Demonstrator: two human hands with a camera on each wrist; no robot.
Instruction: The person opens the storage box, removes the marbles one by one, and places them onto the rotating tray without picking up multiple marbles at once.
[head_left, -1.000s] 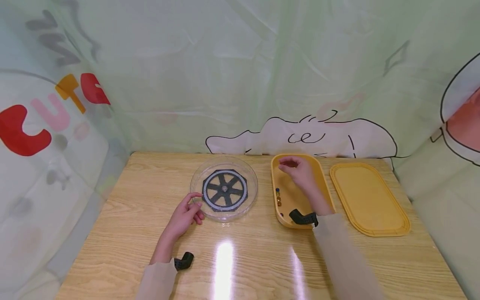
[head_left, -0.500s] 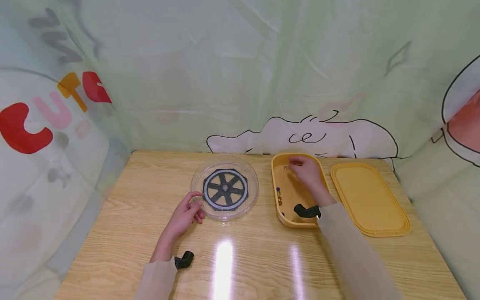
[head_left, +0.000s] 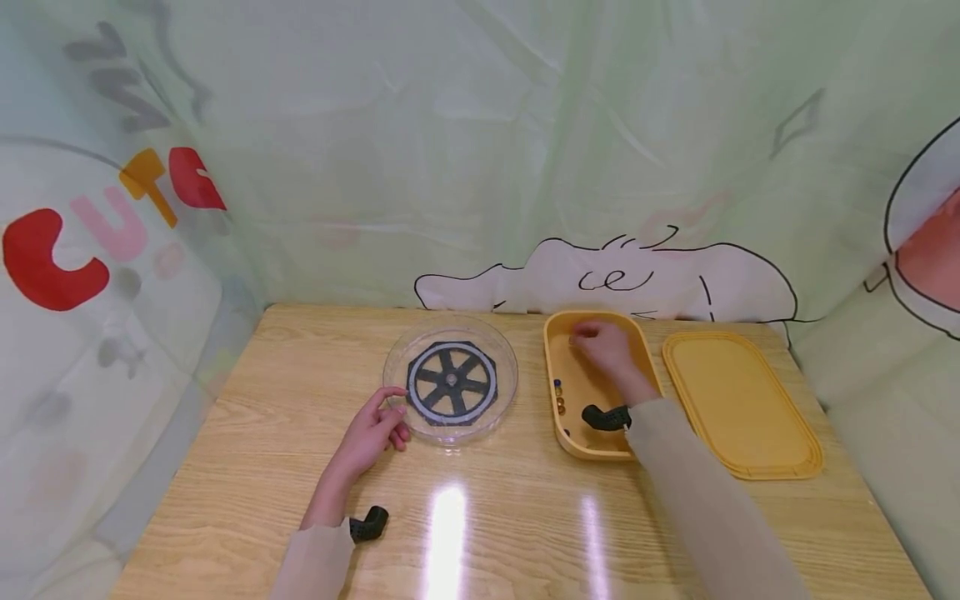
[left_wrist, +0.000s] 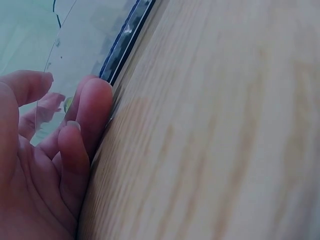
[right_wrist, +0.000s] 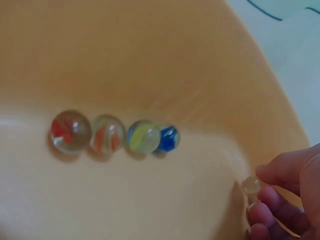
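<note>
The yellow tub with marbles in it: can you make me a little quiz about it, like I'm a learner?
1. Which hand reaches into the yellow tub: left or right?
2. How many marbles stand in the row in the right wrist view?
3. True or false: in that view, the blue marble is at the row's right end.

Key: 1. The right hand. 2. Four. 3. True.

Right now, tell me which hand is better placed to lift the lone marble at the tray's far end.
Right, I'd judge: the right hand is inside the yellow tray, fingertips at that small clear marble. The left hand is across at the clear round dish.
</note>
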